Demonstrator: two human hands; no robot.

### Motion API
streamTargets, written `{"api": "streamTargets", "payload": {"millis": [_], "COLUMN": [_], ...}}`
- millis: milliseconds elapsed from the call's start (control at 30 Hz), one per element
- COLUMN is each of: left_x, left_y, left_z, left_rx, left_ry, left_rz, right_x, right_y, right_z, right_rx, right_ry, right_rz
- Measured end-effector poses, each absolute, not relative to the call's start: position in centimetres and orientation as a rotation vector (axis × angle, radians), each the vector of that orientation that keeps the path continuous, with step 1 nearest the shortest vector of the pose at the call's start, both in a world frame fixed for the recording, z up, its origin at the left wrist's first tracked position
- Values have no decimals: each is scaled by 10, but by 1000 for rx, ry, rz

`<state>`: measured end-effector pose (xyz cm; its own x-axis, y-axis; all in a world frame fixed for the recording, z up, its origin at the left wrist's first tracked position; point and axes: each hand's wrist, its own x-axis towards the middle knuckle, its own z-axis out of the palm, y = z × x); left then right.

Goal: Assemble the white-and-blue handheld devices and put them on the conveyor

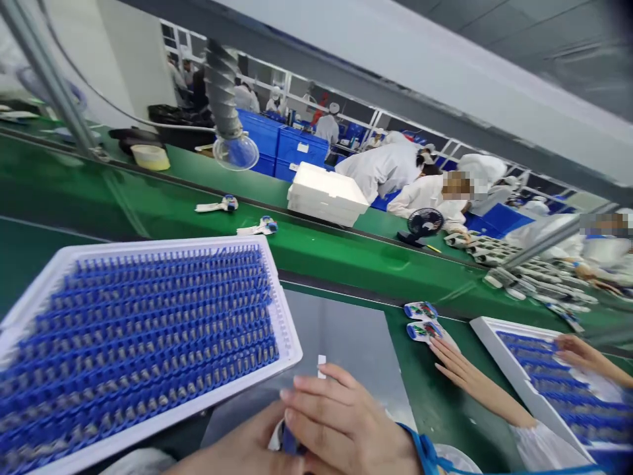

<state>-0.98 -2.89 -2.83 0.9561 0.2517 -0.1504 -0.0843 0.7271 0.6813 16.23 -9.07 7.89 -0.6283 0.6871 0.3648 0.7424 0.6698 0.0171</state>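
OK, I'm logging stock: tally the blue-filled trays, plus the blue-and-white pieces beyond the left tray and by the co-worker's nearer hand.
Trays, left and right: 2
Far pieces: 2
Pieces by co-worker's hand: 2
Total: 6

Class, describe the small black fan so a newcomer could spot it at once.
Look beyond the bright green strip to the white boxes. Right of them stands the fan, its round black cage upright, unlike the pale parts lying farther right.

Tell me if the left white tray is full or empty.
Nearly full: rows of blue pieces cover most of the white tray, leaving a bare strip at its right.
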Motion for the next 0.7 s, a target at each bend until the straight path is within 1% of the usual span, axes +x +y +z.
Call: {"api": "streamTargets", "payload": {"millis": [100, 233, 400, 567, 633, 700], "left_x": [-5, 1, 5, 2, 1, 0], "left_y": [-32, -26, -24, -22, -21, -21], "left_z": [-15, -4, -7, -5, -3, -2], "left_rx": [646, 549, 362, 474, 523, 551], "left_ry": [221, 99, -33, 89, 126, 108], "left_rz": [274, 316, 277, 346, 369, 362], "right_x": [164, 168, 175, 175, 173, 171], "right_y": [-89, -87, -85, -88, -87, -83], "right_z": [70, 60, 53, 52, 54, 56], "right_rx": [-1160, -1209, -1177, -1213, -1245, -1225], "right_ry": [-2377, -2253, -2140, -2094, -2085, -2132], "right_rz": [-260, -139, 35, -114, -94, 9]}}
